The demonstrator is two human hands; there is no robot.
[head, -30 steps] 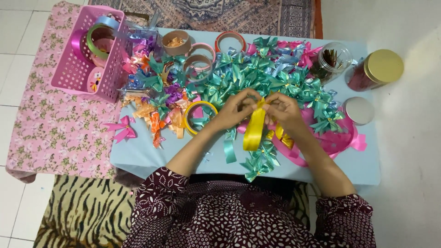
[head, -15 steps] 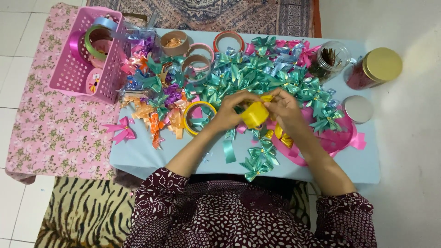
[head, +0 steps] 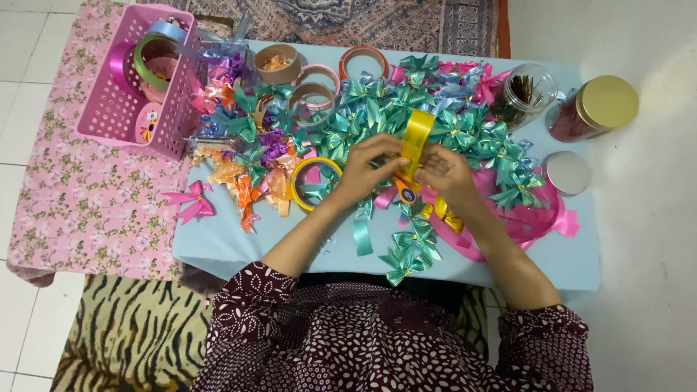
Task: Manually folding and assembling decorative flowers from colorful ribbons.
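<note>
A glossy yellow ribbon [head: 416, 142] stands folded in a flat upright loop above the middle of the bench [head: 218, 243], pinched at its lower end by both hands: the left hand [head: 369, 168] and right hand [head: 444, 171] are closed on it. A pink basket [head: 120, 109] holds ribbon rolls; a clear jar [head: 526, 93] holds dark sticks; a gold-lidded jar [head: 594, 109] looks red inside.

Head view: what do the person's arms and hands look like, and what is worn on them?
Both forearms are bare. The left hand and right hand show no gloves; rings or a watch cannot be made out. The maroon sleeves with small white leaf-like print end near the elbows.
</note>
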